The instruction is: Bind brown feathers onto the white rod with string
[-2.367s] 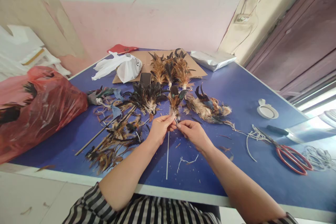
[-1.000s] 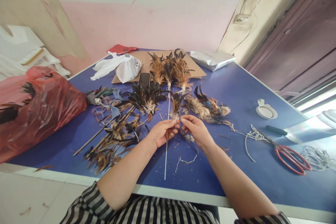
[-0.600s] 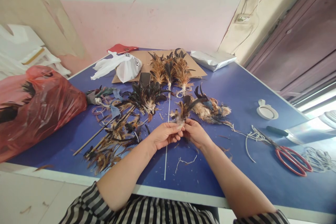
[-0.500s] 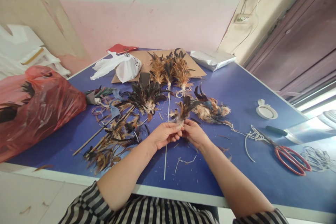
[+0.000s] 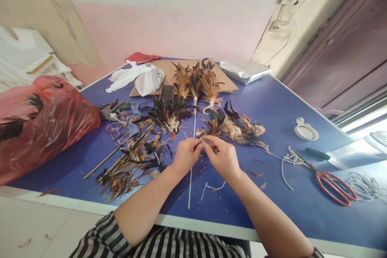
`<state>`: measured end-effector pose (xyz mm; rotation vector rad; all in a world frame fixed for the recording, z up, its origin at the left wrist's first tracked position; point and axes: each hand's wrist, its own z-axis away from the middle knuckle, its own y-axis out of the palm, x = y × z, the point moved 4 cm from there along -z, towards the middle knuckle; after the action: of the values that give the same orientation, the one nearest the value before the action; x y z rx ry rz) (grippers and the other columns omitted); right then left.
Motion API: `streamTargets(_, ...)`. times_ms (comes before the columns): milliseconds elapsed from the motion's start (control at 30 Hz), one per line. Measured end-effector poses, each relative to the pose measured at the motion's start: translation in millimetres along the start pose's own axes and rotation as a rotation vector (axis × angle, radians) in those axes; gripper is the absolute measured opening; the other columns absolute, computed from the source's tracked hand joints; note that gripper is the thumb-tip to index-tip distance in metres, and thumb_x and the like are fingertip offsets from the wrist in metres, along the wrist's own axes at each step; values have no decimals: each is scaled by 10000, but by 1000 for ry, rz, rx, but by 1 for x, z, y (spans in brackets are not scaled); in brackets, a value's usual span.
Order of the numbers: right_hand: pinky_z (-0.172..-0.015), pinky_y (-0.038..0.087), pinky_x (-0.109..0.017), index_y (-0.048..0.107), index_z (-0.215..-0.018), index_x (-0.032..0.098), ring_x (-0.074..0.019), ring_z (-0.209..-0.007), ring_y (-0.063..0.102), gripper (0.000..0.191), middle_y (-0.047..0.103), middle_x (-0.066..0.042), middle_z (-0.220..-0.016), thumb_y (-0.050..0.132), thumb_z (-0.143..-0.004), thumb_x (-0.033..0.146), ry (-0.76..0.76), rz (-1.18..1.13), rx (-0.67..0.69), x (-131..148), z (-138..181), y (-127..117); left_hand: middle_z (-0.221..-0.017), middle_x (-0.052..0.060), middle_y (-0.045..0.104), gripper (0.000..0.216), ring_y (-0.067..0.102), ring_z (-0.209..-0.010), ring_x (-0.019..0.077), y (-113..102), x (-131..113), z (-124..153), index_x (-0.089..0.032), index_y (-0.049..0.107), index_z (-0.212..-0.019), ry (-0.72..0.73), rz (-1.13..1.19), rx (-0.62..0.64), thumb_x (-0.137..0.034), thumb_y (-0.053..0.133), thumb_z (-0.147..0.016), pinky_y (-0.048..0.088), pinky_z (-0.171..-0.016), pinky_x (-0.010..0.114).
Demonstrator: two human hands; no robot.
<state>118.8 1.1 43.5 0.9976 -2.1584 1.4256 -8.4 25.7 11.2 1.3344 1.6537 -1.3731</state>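
My left hand [image 5: 188, 155] is closed in a pinch over the middle of the blue table. Close against it, my right hand [image 5: 223, 156] also pinches, fingertips meeting the left ones around something thin and pale, too small to name. Just beyond the right fingers is a small bunch of dark and brown feathers [image 5: 215, 123]. It touches a larger pile of pale and dark feathers [image 5: 242, 127] on its right. Farther back left, a fan of black feathers [image 5: 169, 113] lies on the table. A short piece of white string [image 5: 213, 187] rests below my hands.
Tied brown feather bundles [image 5: 195, 80] lie on cardboard [image 5: 225, 78]. At left are loose feathers [image 5: 127, 169], thin sticks [image 5: 105, 163] and a red plastic bag [image 5: 51, 125]. Red-handled scissors [image 5: 335, 187], a knife [image 5: 317, 153], tape [image 5: 306, 132] and string [image 5: 364, 185] are at right.
The small dark feather bunch, upright at my fingertips before, now leans or lies beyond my right hand. Both hands have shifted slightly left, and the right has turned with its back up.
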Motion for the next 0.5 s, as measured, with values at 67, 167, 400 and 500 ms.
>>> streamTargets(67, -574, 398, -263, 600, -1004, 202, -143, -558, 525, 286, 601, -18, -628, 483, -782, 338, 47, 50, 37, -4, -3, 4, -623, 41, 548, 147, 478, -646, 148, 0, -5, 2, -203, 642, -645, 56, -35, 10, -212, 529, -739, 348, -682, 237)
streamTargets(167, -525, 384, -249, 624, -898, 204, -132, -509, 503, 238, 565, 2, -559, 473, -781, 345, 107, -17, 80, -12, -5, 9, -660, 52, 559, 156, 486, -668, 150, 2, -8, 5, -207, 652, -691, 94, -42, 26, -220, 511, -756, 348, -697, 240)
streamTargets(400, -521, 395, -237, 564, -739, 190, -115, -527, 488, 136, 560, -6, -630, 474, -776, 284, 90, -283, 63, -10, -1, 8, -535, 9, 560, 205, 485, -483, 94, 16, 11, -1, -128, 654, -712, -307, 425, 170, -323, 589, -707, 389, -515, 215)
streamTargets(500, -570, 407, -246, 549, -714, 189, -116, -598, 495, 129, 553, -24, -739, 482, -779, 279, 37, -325, -16, -10, 0, 5, -545, 10, 576, 200, 485, -437, 53, 20, 19, -2, -93, 637, -685, -544, 741, 225, -286, 669, -647, 389, -457, 169)
